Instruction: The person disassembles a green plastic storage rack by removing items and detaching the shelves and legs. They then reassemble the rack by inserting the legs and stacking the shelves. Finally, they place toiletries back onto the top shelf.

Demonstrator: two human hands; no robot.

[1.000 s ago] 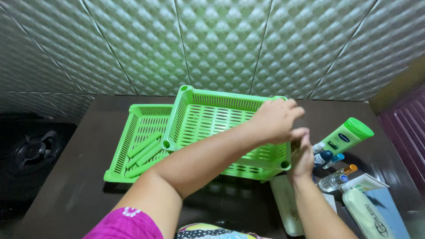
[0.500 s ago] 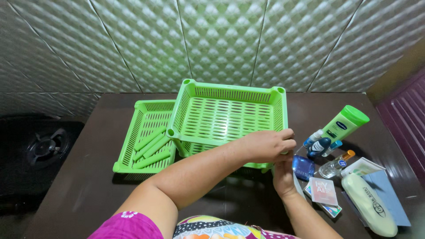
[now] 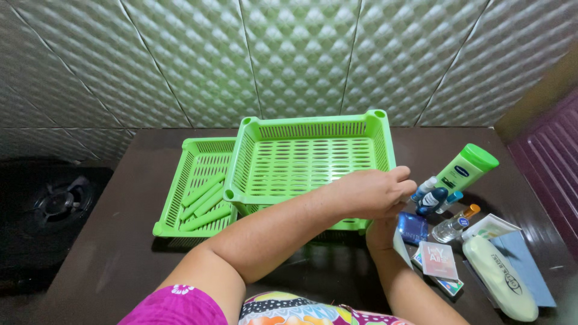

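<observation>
Since half a second ago both hands have drawn back a little from the basket's near right corner toward the toiletries; the baskets sit as before.

Nearest: right hand (image 3: pixel 383 233), mostly hidden under the left forearm; its grip cannot be told. Left hand (image 3: pixel 374 192) lies across it, fingers curled loosely and narrow, tips over the near right rim of the large green basket (image 3: pixel 307 157), holding nothing visible.

Large green basket: slotted plastic, rectangular, socket posts at corners, tilted with its near edge propped up, open side facing the camera. Long axis runs left-right, parallel to the wall.

Left of it, touching: second green basket (image 3: pixel 195 180) lying flat, green leg pieces (image 3: pixel 203 201) loose inside.

Right of hands: blue box (image 3: pixel 413 227), small bottles (image 3: pixel 433 198), green lotion tube (image 3: pixel 466 168), sachets (image 3: pixel 438 260), white tube (image 3: pixel 500 277).

Under all: dark brown table (image 3: pixel 120 241).
</observation>
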